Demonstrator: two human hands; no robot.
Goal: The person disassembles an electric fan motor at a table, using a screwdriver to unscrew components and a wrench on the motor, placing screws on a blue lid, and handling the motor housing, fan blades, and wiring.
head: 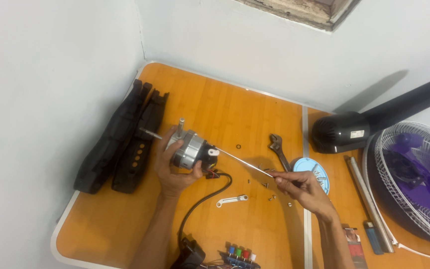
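Bare tabletop (225, 107) lies open toward twelve o'clock. Black housings (125, 139) block nine; loose screws (269, 192), perhaps washers too, dot five.

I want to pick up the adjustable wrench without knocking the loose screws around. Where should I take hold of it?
Grip the adjustable wrench by its long handle, the end nearest the blue lid, coming from above with fingers across its width. It lies flat on the table, its head pointing toward the wall, and the screws sit beyond the handle end.
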